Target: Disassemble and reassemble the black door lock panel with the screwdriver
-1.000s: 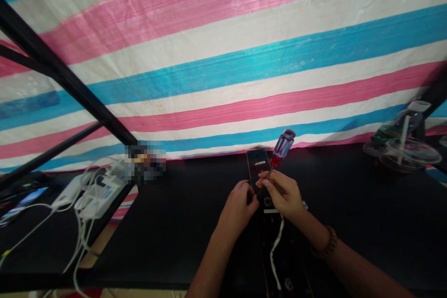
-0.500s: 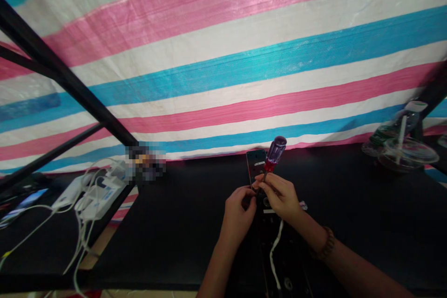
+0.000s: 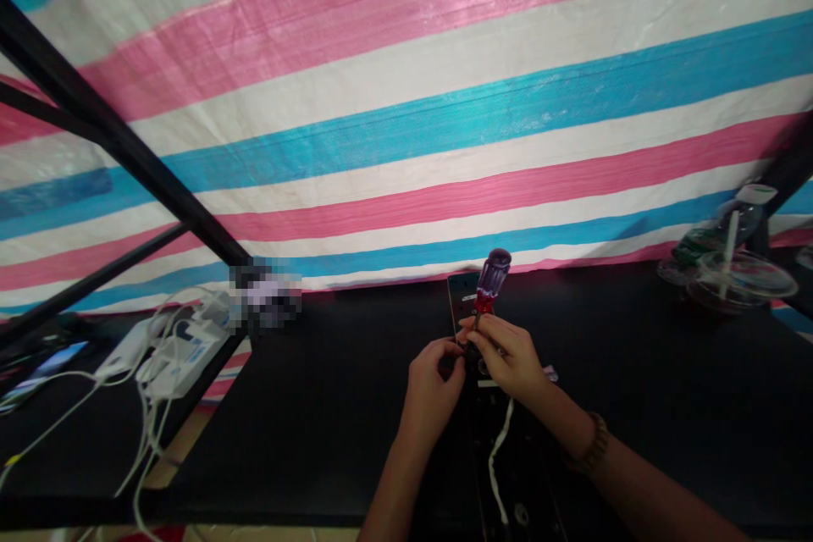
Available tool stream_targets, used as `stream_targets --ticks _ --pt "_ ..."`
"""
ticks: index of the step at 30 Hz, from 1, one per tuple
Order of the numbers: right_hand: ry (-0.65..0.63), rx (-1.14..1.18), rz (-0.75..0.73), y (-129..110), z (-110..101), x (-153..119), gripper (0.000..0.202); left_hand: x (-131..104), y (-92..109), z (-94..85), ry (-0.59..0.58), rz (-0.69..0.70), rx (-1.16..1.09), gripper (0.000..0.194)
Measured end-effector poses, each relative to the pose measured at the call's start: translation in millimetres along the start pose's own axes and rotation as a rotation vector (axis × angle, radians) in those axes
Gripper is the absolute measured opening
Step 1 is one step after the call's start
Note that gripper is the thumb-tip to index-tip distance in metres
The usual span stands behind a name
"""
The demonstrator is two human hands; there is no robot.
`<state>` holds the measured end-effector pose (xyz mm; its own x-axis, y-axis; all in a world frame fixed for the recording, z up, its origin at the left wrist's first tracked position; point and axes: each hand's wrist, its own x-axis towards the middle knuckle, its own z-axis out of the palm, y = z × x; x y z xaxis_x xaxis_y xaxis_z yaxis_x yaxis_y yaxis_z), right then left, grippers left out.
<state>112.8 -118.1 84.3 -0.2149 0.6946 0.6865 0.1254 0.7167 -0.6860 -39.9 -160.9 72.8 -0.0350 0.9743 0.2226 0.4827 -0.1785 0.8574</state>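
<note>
My right hand (image 3: 510, 356) grips a screwdriver (image 3: 492, 278) with a purple and red handle by its shaft. The handle leans up and slightly right, and the tip is hidden among my fingers. Close by on the left, my left hand (image 3: 434, 383) has thumb and forefinger curled together near the tip; what they pinch is hidden. Beneath both hands a long dark panel (image 3: 501, 440) lies on the table, its outline hard to make out. A white cord (image 3: 497, 461) runs down along it toward me.
The black table (image 3: 330, 406) reaches back to a striped plastic sheet (image 3: 406, 144). Left are a white power strip (image 3: 184, 360), tangled cables and a lit phone (image 3: 57, 362). At back right stand a clear plastic cup (image 3: 724, 279) with a straw and a bottle (image 3: 753, 207).
The screwdriver handle and my right hand have shifted slightly left. My left hand stays almost where it was.
</note>
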Motion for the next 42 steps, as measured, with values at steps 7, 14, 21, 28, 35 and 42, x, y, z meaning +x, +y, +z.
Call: stream_targets --ticks 7,14,21,28,35,42 --pt "0.009 -0.002 0.021 3.5 2.1 -5.9 0.022 0.4 -0.8 0.0 -0.025 -0.018 -0.009 0.010" --pt "-0.002 -0.023 -0.015 0.6 1.5 -5.2 0.017 1.3 -4.0 1.4 -0.008 -0.029 -0.028 0.013" --pt "0.015 -0.009 -0.047 1.0 2.4 -6.3 0.019 2.0 -0.2 1.9 -0.011 -0.045 -0.045 0.011" --pt "-0.043 0.014 -0.003 -3.0 -0.1 -0.9 0.019 1.7 1.5 1.7 -0.015 -0.057 -0.016 0.010" --pt "-0.021 0.071 0.119 -2.7 2.8 8.4 0.013 -0.8 4.3 5.8 -0.001 -0.046 -0.032 0.016" --pt "-0.016 0.043 0.086 -1.1 8.4 12.1 0.015 0.5 2.2 8.6 0.008 -0.065 -0.032 0.009"
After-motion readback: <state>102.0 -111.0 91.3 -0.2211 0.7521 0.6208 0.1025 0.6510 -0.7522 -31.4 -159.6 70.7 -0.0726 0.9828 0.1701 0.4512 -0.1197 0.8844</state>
